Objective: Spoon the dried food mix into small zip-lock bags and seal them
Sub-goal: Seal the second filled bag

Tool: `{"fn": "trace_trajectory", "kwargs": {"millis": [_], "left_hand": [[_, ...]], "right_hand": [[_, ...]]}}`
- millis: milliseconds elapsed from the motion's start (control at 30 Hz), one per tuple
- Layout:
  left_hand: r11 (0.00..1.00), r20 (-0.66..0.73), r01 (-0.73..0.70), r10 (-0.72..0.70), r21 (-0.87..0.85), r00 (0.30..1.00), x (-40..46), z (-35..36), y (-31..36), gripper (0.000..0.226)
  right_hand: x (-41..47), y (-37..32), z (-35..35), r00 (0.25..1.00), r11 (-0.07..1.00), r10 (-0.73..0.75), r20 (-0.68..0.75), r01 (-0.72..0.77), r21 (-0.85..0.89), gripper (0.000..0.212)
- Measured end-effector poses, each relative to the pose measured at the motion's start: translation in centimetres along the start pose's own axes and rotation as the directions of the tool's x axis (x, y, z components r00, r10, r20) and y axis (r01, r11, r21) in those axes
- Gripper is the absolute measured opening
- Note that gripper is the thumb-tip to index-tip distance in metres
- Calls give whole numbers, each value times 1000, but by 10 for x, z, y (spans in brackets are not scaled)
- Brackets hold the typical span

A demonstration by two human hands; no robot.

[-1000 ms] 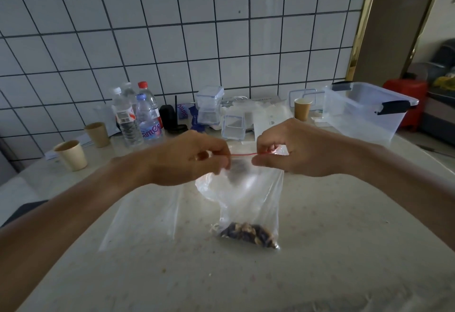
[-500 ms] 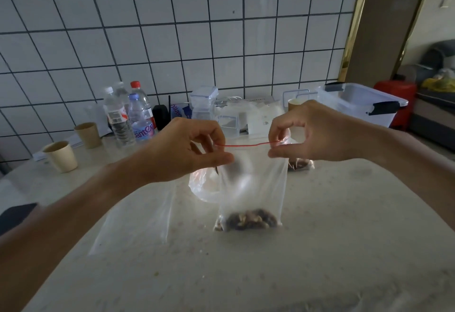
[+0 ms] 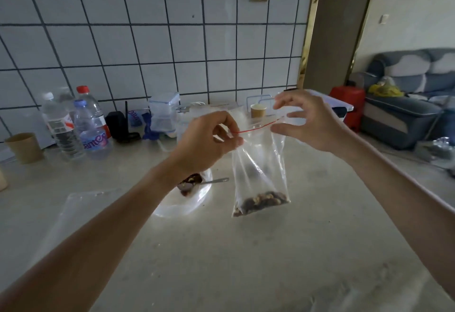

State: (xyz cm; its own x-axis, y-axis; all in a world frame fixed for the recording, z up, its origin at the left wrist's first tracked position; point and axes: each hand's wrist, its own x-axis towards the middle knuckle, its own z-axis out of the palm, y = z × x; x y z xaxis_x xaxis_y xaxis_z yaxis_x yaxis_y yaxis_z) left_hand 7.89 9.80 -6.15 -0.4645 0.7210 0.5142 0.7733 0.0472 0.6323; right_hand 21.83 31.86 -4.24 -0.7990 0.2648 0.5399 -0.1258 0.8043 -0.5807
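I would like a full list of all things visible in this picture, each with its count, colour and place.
small clear zip-lock bag with red seal line: 1, clear, held up over the table centre
dried food mix: 1 portion, brown, in the bag's bottom
clear plastic sheet with more mix: 1, clear, table, left of the bag
metal spoon: 1, silver, on that sheet
flat empty clear bag: 1, clear, table left
plastic water bottles: 3 or 4, clear, by the wall
brown paper cups: 2 whole ones, left and behind the bag
clear storage boxes: several, by the wall
red container: 1, floor right
grey sofa: 1, far right
left hand: pinches the seal's left end
right hand: open, at the seal's right end
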Motion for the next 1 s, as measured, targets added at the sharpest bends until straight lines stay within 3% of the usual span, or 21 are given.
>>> {"fn": "trace_trajectory", "kwargs": {"millis": [67, 133, 167, 233, 300, 400, 500, 600, 733, 833, 1000], "left_hand": [[1000, 28, -1, 1, 11, 1000, 0, 11, -5, 18], [1000, 11, 8, -8, -15, 1000, -1, 18, -10, 18], [999, -2, 20, -20, -30, 1000, -1, 20, -11, 18], [999, -26, 33, -33, -24, 999, 1, 20, -13, 18], [999, -64, 35, -34, 14, 997, 1, 20, -15, 16], [997, -165, 64, -58, 31, 985, -2, 18, -25, 19], [994, -213, 95, -81, 59, 974, -16, 17, -40, 21], [993, -97, 96, -90, 62, 991, -42, 27, -55, 16], [988, 78, 95, -105, 123, 991, -80, 44, -72, 16], [961, 134, 65, -104, 270, 986, -106, 55, -86, 22], [941, 195, -27, -42, 338, 980, -138, 70, -96, 27]], "right_hand": [[-11, 22, 12, 975, 945, 201, 99, -219, 244, 87], [-24, 43, 28, 919, 859, 316, 234, -383, 340, 97], [-30, 52, 39, 903, 849, 315, 292, -406, 339, 86], [-41, 65, 63, 894, 849, 277, 351, -399, 347, 41], [-48, 72, 85, 904, 816, 325, 278, -417, 401, 7], [-48, 75, 98, 874, 707, 437, 211, -479, 520, 23], [-40, 80, 95, 833, 584, 534, 147, -489, 648, 21], [-26, 87, 95, 783, 531, 615, 98, -503, 682, 22], [1, 95, 108, 659, 396, 746, 94, -553, 733, 13], [18, 99, 123, 611, 424, 789, 63, -616, 664, 12], [29, 99, 132, 620, 523, 785, 13, -673, 522, 9]]}}
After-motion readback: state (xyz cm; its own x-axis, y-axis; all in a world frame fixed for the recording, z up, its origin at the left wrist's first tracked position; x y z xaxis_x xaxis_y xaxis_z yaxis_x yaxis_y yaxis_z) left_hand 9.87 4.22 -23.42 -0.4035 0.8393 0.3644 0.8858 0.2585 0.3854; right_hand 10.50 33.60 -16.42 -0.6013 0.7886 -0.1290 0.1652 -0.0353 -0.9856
